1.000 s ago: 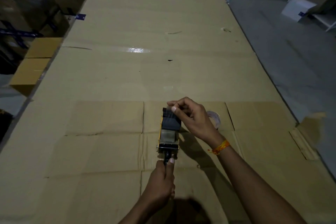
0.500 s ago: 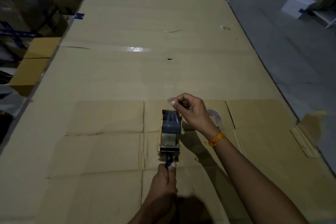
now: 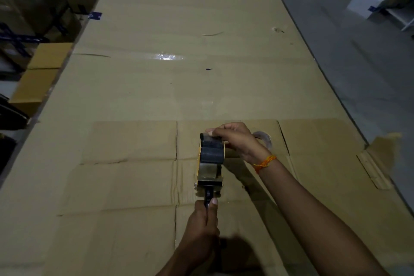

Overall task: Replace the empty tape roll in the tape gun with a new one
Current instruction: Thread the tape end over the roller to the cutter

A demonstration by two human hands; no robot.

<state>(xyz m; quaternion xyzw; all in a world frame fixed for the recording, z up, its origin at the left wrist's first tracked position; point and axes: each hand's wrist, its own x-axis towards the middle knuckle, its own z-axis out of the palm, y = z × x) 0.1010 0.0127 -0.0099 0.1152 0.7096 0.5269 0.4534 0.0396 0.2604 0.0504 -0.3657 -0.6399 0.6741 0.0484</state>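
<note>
New dark tape roll (image 3: pixel 212 154) already sits in the yellow metal tape gun (image 3: pixel 209 168) above the cardboard-covered table (image 3: pixel 156 74); left hand (image 3: pixel 202 228) fingers clenched on its handle, right hand (image 3: pixel 237 141) fingers pinching the tape end, threading seemingly left

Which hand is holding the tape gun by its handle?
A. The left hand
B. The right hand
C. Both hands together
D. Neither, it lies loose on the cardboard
A. The left hand is wrapped around the black handle at the near end of the tape gun, while the right hand, the one with the orange wrist band, reaches over to the far end with its fingers at the roll.
</note>
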